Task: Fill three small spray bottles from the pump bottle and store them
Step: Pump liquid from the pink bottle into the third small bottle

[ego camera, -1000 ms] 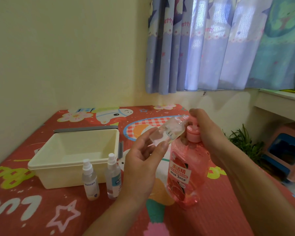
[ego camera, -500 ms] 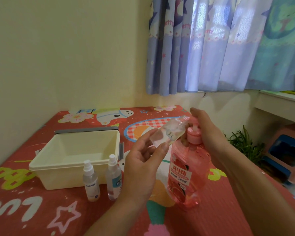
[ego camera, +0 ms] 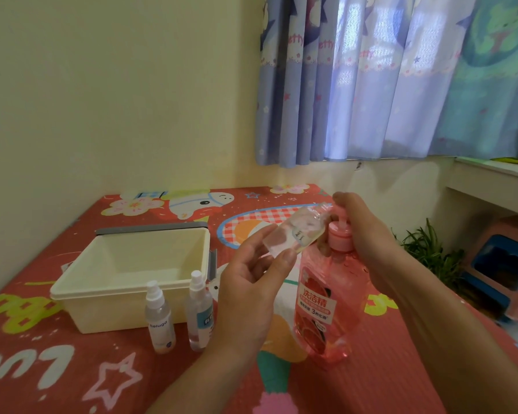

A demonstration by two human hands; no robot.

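**Small bottle held tilted at the pump spout**

Your left hand grips a small clear bottle between thumb and fingers, tilted so its open neck points up and right toward the spout of the pink pump bottle. Your right hand is curled over the pump head, palm on top and fingers wrapped round it. The pump bottle stands upright on the red patterned mat, right of centre. To the left, two capped spray bottles stand side by side, just in front of the near wall of an open cream bin. A blue curtain hangs on the far wall.
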